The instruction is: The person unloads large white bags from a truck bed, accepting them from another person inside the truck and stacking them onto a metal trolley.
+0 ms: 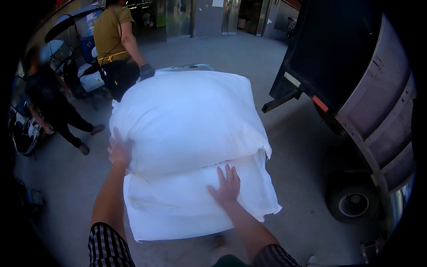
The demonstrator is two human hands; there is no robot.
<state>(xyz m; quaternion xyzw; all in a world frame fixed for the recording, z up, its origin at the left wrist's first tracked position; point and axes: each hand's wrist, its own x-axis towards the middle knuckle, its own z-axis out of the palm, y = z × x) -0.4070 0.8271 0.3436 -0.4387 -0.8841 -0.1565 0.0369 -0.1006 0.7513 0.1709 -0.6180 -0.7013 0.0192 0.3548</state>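
Resting under both hands (119,151): sacks (191,133)

Two bulging white sacks stacked on concrete floor (284,147). Left hand (119,151) flat against left edge of top sack (187,118). Right hand (227,187) spread on lower sack (187,200), fingers (221,174) splayed. Co-worker in mustard shirt (116,40) at far side, gloved hand (147,71) at sack corner. Truck rear (356,75) right, wheel (353,204) below. Scooters (82,66) left.

White sacks (191,120), b/w checked sleeve (106,247), mustard shirt (111,31), grey floor (71,187).
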